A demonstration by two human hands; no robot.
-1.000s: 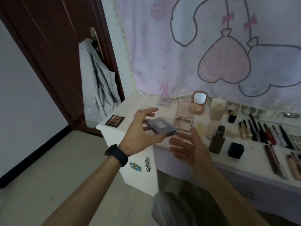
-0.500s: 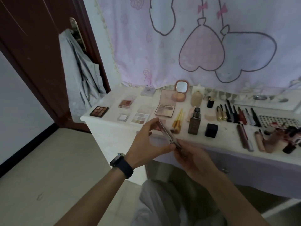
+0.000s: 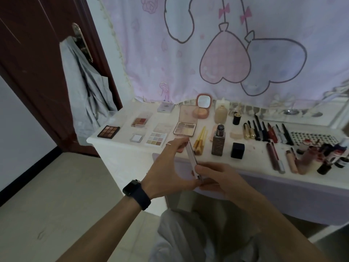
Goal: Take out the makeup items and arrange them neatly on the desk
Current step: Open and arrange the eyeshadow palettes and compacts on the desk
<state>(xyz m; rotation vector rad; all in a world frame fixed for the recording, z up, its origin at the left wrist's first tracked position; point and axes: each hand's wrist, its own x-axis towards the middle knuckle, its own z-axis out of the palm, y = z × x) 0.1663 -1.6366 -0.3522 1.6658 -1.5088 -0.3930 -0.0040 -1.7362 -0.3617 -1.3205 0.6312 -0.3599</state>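
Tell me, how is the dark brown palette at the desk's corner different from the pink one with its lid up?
The dark brown palette has a black frame and nine brown squares; the pink palette holds a few pale shades. The dark brown palette lies flat with no lid showing; the pink palette's lid stands open. Both rest on the desk.

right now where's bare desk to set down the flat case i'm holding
Bare for the flat case: back-left corner behind red palette, left of grey box; front strip between black cube and long tubes. Crowded: right end, around small bottles.
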